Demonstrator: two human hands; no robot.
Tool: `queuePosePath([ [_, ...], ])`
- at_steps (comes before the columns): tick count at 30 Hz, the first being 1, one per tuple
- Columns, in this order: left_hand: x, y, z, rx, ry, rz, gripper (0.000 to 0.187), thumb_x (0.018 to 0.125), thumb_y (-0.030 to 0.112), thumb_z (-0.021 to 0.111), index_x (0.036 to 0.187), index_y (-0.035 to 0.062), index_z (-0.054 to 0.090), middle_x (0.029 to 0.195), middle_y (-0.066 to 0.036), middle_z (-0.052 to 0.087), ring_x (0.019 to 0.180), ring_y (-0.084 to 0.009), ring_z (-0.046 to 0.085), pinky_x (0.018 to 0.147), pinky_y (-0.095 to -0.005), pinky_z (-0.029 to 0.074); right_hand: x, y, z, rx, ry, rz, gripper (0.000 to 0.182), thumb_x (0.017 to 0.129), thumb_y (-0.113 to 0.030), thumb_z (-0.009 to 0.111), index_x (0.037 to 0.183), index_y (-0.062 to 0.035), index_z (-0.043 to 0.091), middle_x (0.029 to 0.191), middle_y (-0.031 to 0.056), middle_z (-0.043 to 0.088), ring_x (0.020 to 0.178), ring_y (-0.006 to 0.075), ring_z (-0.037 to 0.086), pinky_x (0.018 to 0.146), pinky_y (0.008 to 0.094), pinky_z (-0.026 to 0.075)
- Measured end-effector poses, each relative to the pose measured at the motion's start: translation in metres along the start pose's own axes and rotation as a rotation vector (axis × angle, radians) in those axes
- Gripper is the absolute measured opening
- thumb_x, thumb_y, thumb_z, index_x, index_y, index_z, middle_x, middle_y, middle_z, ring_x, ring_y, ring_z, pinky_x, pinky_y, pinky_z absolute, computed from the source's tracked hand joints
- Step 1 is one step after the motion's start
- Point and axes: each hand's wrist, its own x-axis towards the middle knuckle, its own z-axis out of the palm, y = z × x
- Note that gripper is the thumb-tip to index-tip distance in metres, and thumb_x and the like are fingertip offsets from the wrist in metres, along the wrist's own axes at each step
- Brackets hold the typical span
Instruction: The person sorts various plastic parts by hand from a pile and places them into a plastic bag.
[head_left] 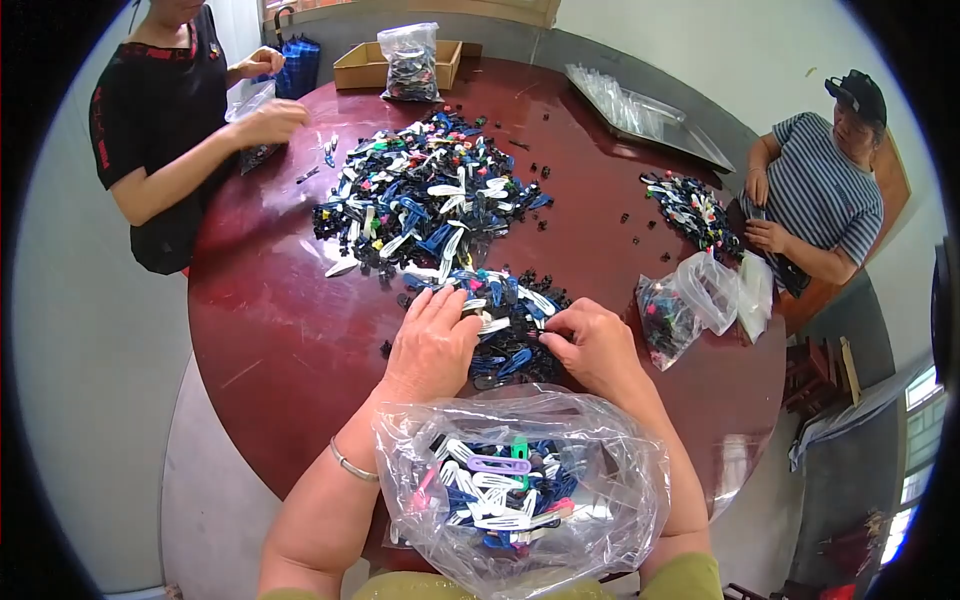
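Note:
A small pile of hair clips (pixel 512 318), mostly black, blue and white, lies before me on the table. My left hand (pixel 432 342) rests on its left side, fingers stretched out and thumb apart. At the pile's right edge, my right hand (pixel 597 348) has thumb and forefinger pinched together; what is between them, if anything, is too small to make out. Below my hands, between my forearms, an open clear plastic bag (pixel 610 500) holds many clips, among them white snap clips (pixel 500 522), a purple clip (pixel 500 466) and a green one.
A larger heap of clips (pixel 425 190) covers the round dark-red table (pixel 290 385) ahead. Two people sit across, left and right. At right are another clip pile (pixel 690 212) and a part-filled bag (pixel 668 318). A metal tray (pixel 700 145), cardboard box (pixel 362 68) and filled bag (pixel 412 70) stand farther back.

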Motion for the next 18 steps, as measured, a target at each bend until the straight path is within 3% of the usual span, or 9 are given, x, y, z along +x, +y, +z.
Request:
queuePosePath([
  [3, 0.0, -0.003, -0.001, 0.052, -0.002, 0.024, 0.012, 0.078, 0.008, 0.068, 0.089, 0.004, 0.065, 0.115, -0.017, 0.062, 0.114, -0.0333, 0.056, 0.103, -0.0448, 0.039, 0.001, 0.0, -0.001, 0.012, 0.009, 0.01, 0.013, 0.078, -0.02, 0.069, 0.084, -0.0088, 0.072, 0.087, 0.0096, 0.065, 0.08, 0.0303, 0.065, 0.07, 0.0398, 0.05],
  [6, 0.001, -0.005, -0.001, -0.02, 0.046, -0.01, 0.009, 0.078, 0.008, 0.068, 0.085, 0.0038, 0.065, 0.111, -0.017, 0.064, 0.112, -0.0334, 0.057, 0.101, -0.0451, 0.04, 0.001, -0.001, -0.008, 0.16, 0.044, 0.058, 0.011, 0.079, -0.015, 0.068, 0.082, -0.005, 0.07, 0.083, 0.0087, 0.065, 0.074, 0.0236, 0.065, 0.067, 0.0348, 0.05],
  [10, 0.001, -0.007, -0.003, -0.128, 0.074, -0.117, 0.009, 0.08, 0.01, 0.068, 0.085, 0.0033, 0.064, 0.108, -0.017, 0.066, 0.109, -0.034, 0.059, 0.1, -0.0454, 0.042, -0.005, -0.028, -0.05, 0.558, 0.038, 0.082, 0.006, 0.078, -0.004, 0.069, 0.077, 0.0025, 0.067, 0.08, 0.0042, 0.063, 0.07, 0.0077, 0.057, 0.063, 0.0222, 0.045],
  [13, 0.0, -0.009, -0.002, -0.123, 0.091, -0.128, 0.011, 0.08, 0.011, 0.068, 0.085, 0.0031, 0.064, 0.11, -0.018, 0.065, 0.109, -0.0348, 0.059, 0.1, -0.0454, 0.042, -0.028, -0.059, -0.085, 0.726, 0.037, -0.01, 0.004, 0.076, -0.001, 0.069, 0.078, 0.0021, 0.068, 0.08, 0.0036, 0.063, 0.068, 0.0076, 0.057, 0.059, 0.021, 0.043],
  [16, 0.001, -0.007, 0.0, -0.124, 0.106, -0.119, 0.009, 0.082, 0.011, 0.066, 0.085, 0.0027, 0.063, 0.109, -0.018, 0.065, 0.109, -0.0352, 0.058, 0.099, -0.0452, 0.041, -0.044, -0.077, -0.104, 0.763, -0.157, -0.226, 0.004, 0.075, 0.001, 0.07, 0.079, 0.0012, 0.069, 0.079, 0.0042, 0.063, 0.066, 0.0074, 0.056, 0.055, 0.0208, 0.042],
  [18, 0.0, -0.007, 0.001, -0.129, 0.097, -0.114, 0.008, 0.085, 0.01, 0.063, 0.087, 0.0021, 0.063, 0.11, -0.019, 0.064, 0.109, -0.0357, 0.058, 0.099, -0.0451, 0.041, -0.041, -0.075, -0.096, 0.663, -0.088, -0.259, 0.004, 0.075, 0.001, 0.069, 0.08, 0.0005, 0.069, 0.078, 0.0045, 0.063, 0.065, 0.0075, 0.056, 0.053, 0.0216, 0.041],
])
